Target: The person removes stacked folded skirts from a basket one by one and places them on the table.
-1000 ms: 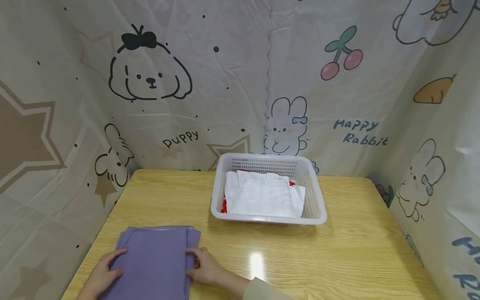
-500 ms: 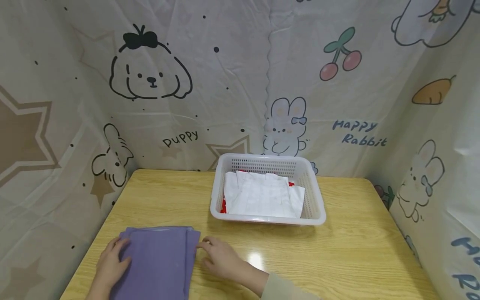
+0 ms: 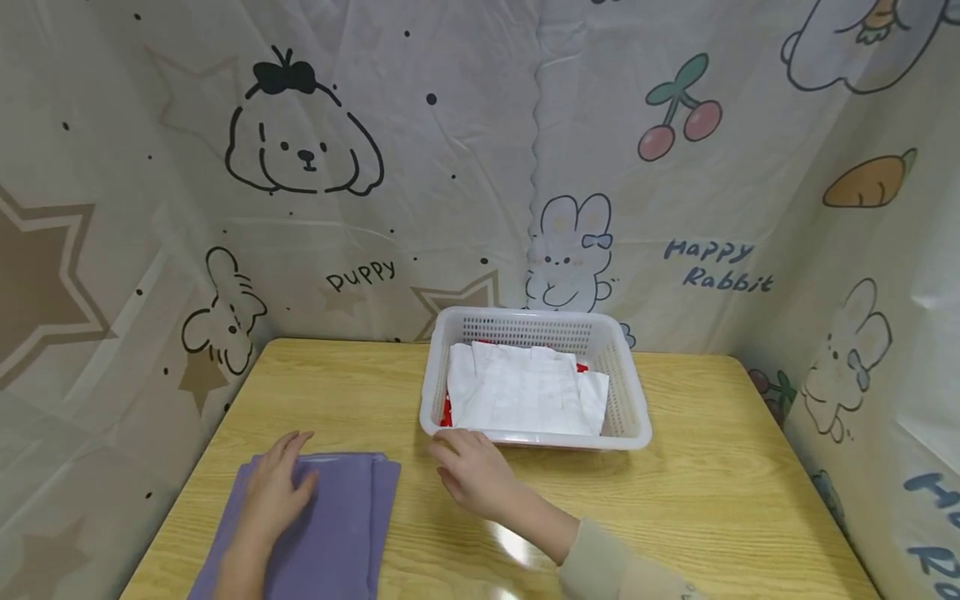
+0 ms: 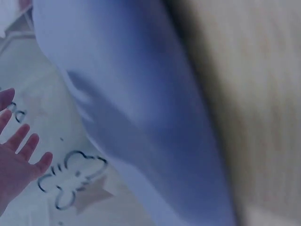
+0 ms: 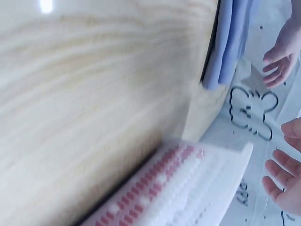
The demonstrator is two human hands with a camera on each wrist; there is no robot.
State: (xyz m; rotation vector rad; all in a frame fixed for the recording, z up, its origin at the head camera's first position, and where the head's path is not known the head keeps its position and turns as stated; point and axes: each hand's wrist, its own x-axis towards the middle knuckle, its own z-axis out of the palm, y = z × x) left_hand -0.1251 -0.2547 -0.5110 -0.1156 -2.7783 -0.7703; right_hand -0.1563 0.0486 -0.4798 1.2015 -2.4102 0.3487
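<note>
Two empty hands are hovering, the left hand (image 3: pixel 273 496) over a folded purple cloth (image 3: pixel 341 525), the right hand (image 3: pixel 474 475) by a white basket (image 3: pixel 562 438).
We are seeing the left hand spreading its fingers wide, the cloth lying below it on the worktop (image 3: pixel 712 475); the right hand is hanging loosely curved, holding nothing, the basket standing just beyond it. We are judging the folding as nearly done and the basket as coming next: the move is probably calling for right-hand fingers closing on its rim, or both hands lifting the cloth level. The head view is overlapping right hand and rim, while the right wrist view is showing them apart, with red pattern filling the pierced wall; only the head view is showing the white cloth (image 3: pixel 525 387) covering that red.
</note>
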